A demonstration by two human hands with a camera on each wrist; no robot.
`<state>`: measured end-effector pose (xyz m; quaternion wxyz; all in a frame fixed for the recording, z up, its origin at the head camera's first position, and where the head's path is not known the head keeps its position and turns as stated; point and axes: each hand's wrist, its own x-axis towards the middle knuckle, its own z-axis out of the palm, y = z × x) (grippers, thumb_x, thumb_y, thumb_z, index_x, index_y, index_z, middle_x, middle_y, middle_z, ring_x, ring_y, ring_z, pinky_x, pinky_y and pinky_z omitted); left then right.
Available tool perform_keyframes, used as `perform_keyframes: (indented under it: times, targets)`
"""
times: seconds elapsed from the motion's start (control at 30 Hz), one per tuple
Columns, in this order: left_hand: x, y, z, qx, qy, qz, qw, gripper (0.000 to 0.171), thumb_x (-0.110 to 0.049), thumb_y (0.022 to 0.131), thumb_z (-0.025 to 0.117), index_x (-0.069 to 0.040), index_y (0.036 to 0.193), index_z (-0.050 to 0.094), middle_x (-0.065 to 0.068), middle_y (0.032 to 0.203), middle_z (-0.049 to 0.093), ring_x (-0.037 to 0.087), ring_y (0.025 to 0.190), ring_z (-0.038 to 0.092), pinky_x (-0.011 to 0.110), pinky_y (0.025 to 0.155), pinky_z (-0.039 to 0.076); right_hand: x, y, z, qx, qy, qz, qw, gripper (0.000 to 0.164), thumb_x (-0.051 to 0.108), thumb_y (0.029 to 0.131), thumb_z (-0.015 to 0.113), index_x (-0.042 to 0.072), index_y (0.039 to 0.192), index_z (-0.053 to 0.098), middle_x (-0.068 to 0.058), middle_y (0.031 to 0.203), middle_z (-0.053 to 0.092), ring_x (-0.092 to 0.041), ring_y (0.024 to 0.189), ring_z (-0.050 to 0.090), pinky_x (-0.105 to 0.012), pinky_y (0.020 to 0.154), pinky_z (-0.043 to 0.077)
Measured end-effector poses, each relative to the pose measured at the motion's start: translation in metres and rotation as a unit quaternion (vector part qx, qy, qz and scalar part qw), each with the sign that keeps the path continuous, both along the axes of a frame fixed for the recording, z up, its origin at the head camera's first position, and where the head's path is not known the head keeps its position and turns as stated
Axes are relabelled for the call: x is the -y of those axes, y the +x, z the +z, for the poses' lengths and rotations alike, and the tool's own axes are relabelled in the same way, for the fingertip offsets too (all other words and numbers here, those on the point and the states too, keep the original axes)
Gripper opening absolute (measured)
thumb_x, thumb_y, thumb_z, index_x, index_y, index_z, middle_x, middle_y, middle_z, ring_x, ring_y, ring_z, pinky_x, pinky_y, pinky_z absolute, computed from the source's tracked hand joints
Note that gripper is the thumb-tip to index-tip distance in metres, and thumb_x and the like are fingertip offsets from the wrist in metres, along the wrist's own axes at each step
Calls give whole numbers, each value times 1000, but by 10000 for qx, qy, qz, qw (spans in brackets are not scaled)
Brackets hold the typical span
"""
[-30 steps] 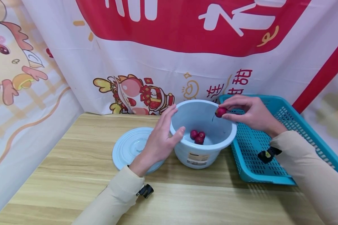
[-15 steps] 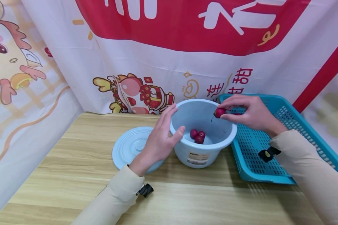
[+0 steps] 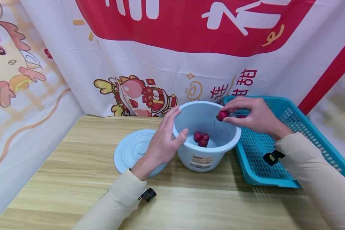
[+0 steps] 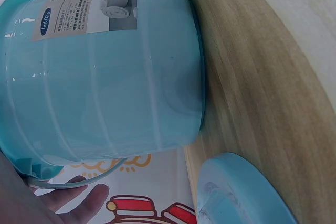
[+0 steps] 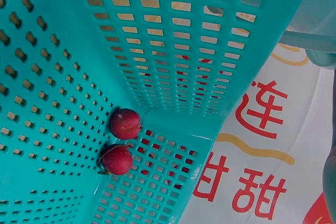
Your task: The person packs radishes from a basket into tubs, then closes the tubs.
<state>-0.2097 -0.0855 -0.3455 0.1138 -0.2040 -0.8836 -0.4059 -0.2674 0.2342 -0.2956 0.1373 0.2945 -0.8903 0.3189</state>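
Observation:
My right hand (image 3: 256, 115) pinches a small red radish (image 3: 222, 115) with a thin dangling root, over the right side of the bucket's opening. The light-blue plastic bucket (image 3: 217, 159) stands upright, with three more radishes (image 3: 202, 142) together on its bottom. Along the bucket's left rim lies my left hand (image 3: 165, 143), fingers extended and thumb apart at the near side. The left wrist view shows the bucket's labelled wall (image 4: 115, 98) from the side, with the left hand's fingers (image 4: 89, 205) near its thin handle (image 4: 84, 183).
A teal perforated basket (image 3: 271, 183) stands right of the bucket. Two radishes (image 5: 116, 159) lie in its corner in the right wrist view. The round blue lid (image 3: 129, 150) lies on the wooden table (image 3: 74, 179) at left. A printed cloth (image 3: 161, 67) hangs behind.
The right hand has shifted the radish slightly left, further over the bucket's opening. The left hand keeps its place at the rim.

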Motion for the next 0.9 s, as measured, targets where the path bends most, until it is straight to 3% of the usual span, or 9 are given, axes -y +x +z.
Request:
perform_keyframes:
  times: [0.63,0.8,0.9]
  targets:
    - [-1,0,1,-14,3,-17,10000,79,-56,99,46,-19,167,29,-9,178,19,21,163,27,64,122,41,-1,-1,-1,52,-109,-37,9999,38,18,84,91,24,120,81,2,115,78,-4,96,68,-20,73,62]
    - [-1,1,1,-8,5,-7,10000,79,-56,99,47,-19,167,29,-10,178,19,21,163,26,64,122,40,-2,-2,-2,484,-456,-67,9978,36,20,87,88,25,122,80,3,117,78,-9,100,70,-20,79,62]
    - [-1,1,1,-29,6,6,10000,79,-56,99,47,-19,167,30,-9,177,20,21,163,27,64,123,39,-6,-4,-4,797,-857,-93,9931,37,20,90,86,20,125,78,3,119,78,-10,102,73,-21,81,63]
